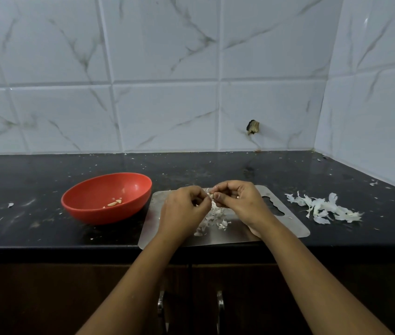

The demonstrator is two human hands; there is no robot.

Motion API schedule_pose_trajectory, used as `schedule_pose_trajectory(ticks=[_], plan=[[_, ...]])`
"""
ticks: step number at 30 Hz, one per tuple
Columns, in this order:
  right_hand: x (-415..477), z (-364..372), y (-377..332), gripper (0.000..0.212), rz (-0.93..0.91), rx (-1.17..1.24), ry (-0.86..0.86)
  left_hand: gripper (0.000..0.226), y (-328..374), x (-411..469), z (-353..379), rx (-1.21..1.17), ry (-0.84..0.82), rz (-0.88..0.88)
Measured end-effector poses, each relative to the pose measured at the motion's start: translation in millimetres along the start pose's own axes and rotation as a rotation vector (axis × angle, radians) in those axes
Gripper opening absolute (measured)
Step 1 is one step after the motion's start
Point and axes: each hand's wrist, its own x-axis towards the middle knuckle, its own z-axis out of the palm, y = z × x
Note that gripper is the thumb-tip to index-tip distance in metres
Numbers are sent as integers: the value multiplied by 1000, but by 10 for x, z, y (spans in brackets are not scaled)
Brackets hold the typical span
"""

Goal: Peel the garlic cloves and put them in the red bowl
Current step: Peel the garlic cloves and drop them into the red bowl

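Head camera, far left first: the dark table (34, 180) is speckled with pale flecks. On it sits the red bowl (90, 215), just beside the left edge of a steel board (288, 228). A few peeled cloves (115, 203), cream and slightly glossy, lie at the bottom of the bowl.

Over the board, the left hand (184, 211) has its fingers curled and pinches one end of a garlic clove (212, 195). The clove is small and pale with a wisp of papery skin lifting off it, and it is held above the board between the two hands. The right hand (240, 201) pinches the clove's other end between thumb and fingertips. How much skin is left is too small to tell.

To peel well, the left hand should probably hold the clove steady while the right draws the loosened skin off lengthwise. A light grip would keep the slick clove from shooting out. Working low lets the scraps fall onto the small peel bits (215, 217) already littering the board beneath.

Farther right, well apart from the board, a heap of larger white skins (322, 209) lies on the table.
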Motion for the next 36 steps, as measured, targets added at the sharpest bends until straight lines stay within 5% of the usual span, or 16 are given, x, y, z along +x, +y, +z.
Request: schedule_pose_trajectory(ticks=[13, 19, 24, 36], plan=[[-27, 13, -84, 19, 22, 81, -26, 13, 106, -31, -75, -80, 7, -15], [-42, 20, -119, 24, 9, 134, -75, 12, 85, 10, -155, -591, -200, -183], [-45, 5, -145, 25, 43, 250, -89, 11, 93, 32, -171, -711, -226, -227], [-32, 25, -100, 34, -18, 94, 31, 7, 106, -27, -86, -511, -15, -159]])
